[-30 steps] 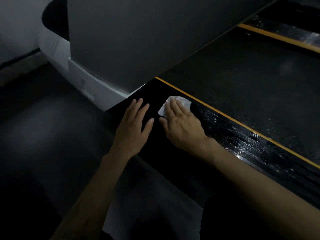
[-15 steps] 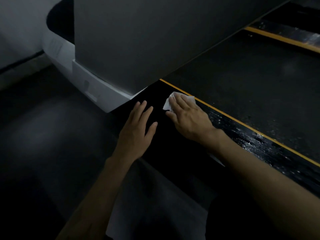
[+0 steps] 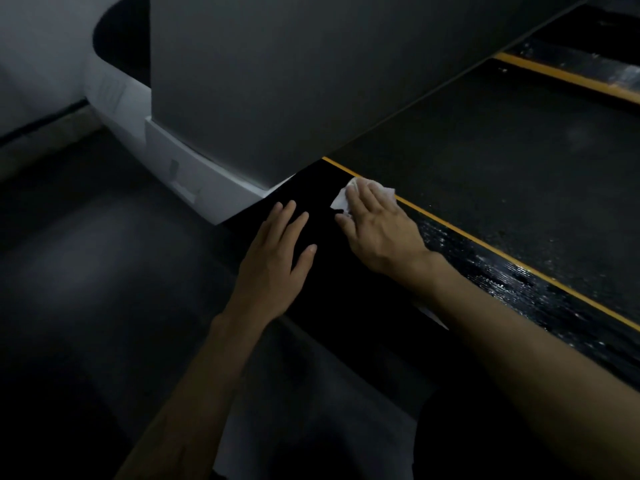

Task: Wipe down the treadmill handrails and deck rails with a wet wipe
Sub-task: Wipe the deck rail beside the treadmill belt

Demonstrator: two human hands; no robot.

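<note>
The wet wipe [image 3: 358,194] is white and crumpled, lying on the near deck rail [image 3: 502,271] at its far end, just at 4 o'clock of the grey upright's foot. Most of it is covered; only its far edge and left corner show. The rail is a black strip running from 10 to 4 o'clock, glistening wet toward 4 o'clock, with a yellow line along its belt side. A second yellow-edged rail [image 3: 568,72] lies at 2 o'clock.
</note>
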